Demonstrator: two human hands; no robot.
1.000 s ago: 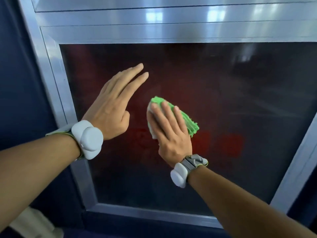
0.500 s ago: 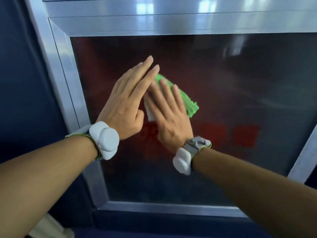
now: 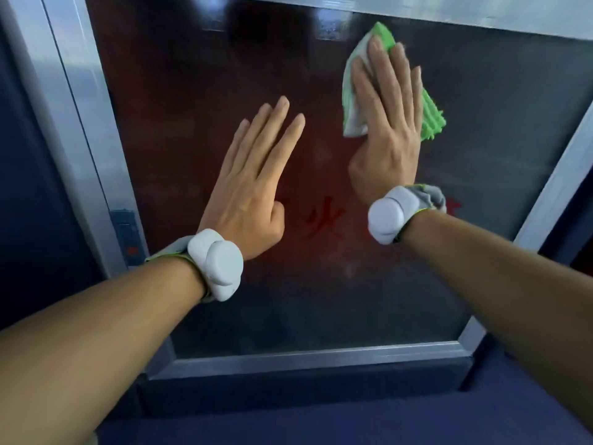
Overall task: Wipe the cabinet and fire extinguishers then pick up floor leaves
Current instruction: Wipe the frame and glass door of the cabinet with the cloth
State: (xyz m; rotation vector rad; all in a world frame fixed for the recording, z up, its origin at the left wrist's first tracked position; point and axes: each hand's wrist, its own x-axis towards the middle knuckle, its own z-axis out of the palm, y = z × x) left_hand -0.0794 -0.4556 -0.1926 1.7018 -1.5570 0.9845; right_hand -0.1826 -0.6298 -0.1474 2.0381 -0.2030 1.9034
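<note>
The cabinet's dark glass door (image 3: 321,300) fills the view, set in a silver metal frame (image 3: 83,130). Red characters (image 3: 324,220) show faintly through the glass between my wrists. My right hand (image 3: 388,123) lies flat on a green and white cloth (image 3: 431,114), pressing it against the glass near the upper right corner. My left hand (image 3: 253,184) rests flat on the glass at the middle, fingers straight and slightly apart, holding nothing. Both wrists carry white bands. What is inside the cabinet is too dim to make out.
A small latch plate (image 3: 126,234) sits on the frame's left upright. Dark blue wall (image 3: 29,203) flanks the cabinet on the left and runs below its bottom rail (image 3: 305,361). A pale object shows at the bottom left corner.
My right hand has slid the cloth up and to the right, away from my left hand. The view has shifted, so the cabinet's bottom rail now shows and the top rail is mostly cut off.
</note>
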